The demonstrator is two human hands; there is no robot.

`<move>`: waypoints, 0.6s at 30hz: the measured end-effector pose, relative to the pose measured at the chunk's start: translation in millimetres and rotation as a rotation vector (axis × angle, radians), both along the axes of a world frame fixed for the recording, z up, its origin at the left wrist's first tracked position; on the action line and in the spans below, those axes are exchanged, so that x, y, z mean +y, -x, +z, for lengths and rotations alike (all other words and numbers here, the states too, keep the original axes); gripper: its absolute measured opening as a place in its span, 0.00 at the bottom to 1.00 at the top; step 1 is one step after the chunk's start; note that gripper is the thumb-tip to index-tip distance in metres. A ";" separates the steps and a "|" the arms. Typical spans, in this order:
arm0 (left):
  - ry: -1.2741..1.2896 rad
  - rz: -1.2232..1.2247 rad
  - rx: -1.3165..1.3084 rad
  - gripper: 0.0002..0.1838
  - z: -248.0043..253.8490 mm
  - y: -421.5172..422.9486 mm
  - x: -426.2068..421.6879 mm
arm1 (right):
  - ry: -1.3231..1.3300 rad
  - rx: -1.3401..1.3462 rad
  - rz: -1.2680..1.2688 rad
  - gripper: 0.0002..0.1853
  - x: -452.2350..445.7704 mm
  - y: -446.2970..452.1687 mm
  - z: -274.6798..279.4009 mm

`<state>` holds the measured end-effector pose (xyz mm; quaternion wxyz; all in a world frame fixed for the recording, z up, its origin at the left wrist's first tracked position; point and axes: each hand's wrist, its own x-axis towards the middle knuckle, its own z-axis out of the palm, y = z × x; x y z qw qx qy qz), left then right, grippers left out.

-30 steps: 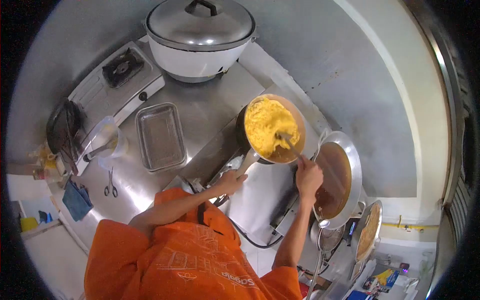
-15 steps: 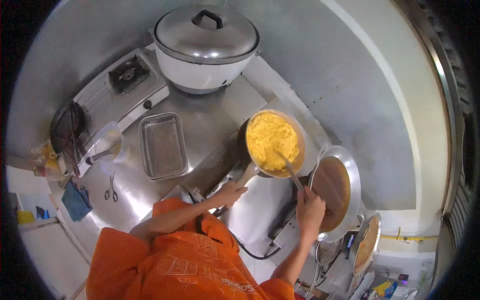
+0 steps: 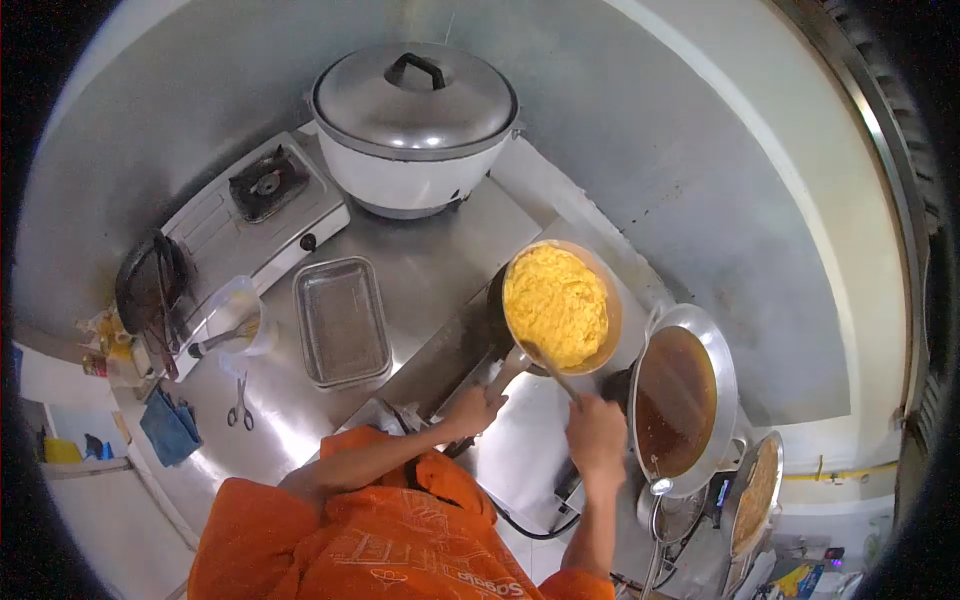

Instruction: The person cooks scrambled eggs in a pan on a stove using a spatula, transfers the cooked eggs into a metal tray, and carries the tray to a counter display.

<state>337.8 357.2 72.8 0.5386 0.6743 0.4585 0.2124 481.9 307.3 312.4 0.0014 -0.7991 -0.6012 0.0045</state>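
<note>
A frying pan [image 3: 612, 342] with a tan inside sits on the stove right of centre, full of soft yellow scrambled egg [image 3: 555, 300]. My left hand [image 3: 474, 412] is closed around the pan's pale handle. Over the near edge of the pan, my right hand [image 3: 597, 440] grips a long-handled spatula [image 3: 552, 368], its head at the near side of the egg. Beside my right hand stands a wide metal wok [image 3: 722, 400] holding brown liquid [image 3: 675, 400].
A large lidded rice cooker [image 3: 415, 130] stands at the back, left of it a gas stove [image 3: 215, 215]. A metal tray [image 3: 343, 320], a plastic jug [image 3: 243, 315], scissors [image 3: 240, 405] and a blue cloth [image 3: 170, 428] lie leftward. A strainer [image 3: 672, 510] and another round pan [image 3: 757, 495] are at right.
The spatula has drawn back from the middle of the egg toward the pan's near rim, my right hand moving with it. My left hand still holds the pan handle. The whole view has shifted slightly.
</note>
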 end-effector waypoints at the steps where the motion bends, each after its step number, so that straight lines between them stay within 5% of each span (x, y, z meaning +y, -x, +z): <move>1: 0.065 -0.007 0.015 0.27 7.0 -1.6 -1.3 | -0.043 -0.043 0.020 0.08 17.0 -10.1 -37.0; 5: 0.156 -0.025 -0.016 0.28 40.9 4.7 -4.7 | -0.143 -0.013 -0.005 0.08 36.0 -25.1 -37.1; 8: 0.223 -0.022 0.056 0.28 44.4 5.9 2.4 | -0.080 0.074 -0.054 0.08 6.3 4.3 30.1; 11: -0.078 0.005 0.141 0.28 -8.4 -10.0 -5.3 | 0.050 0.079 0.061 0.09 -0.6 11.3 11.7; 14: -0.066 0.081 0.048 0.28 1.7 -10.6 -16.7 | -0.141 0.045 0.031 0.11 34.5 1.7 -59.0; 17: 0.189 -0.050 0.021 0.27 36.1 6.1 -0.2 | -0.176 0.253 -0.074 0.12 27.4 -13.3 -33.2; 18: 0.055 -0.071 0.045 0.27 22.1 6.5 1.3 | -0.222 0.319 -0.097 0.13 17.6 -11.0 -13.7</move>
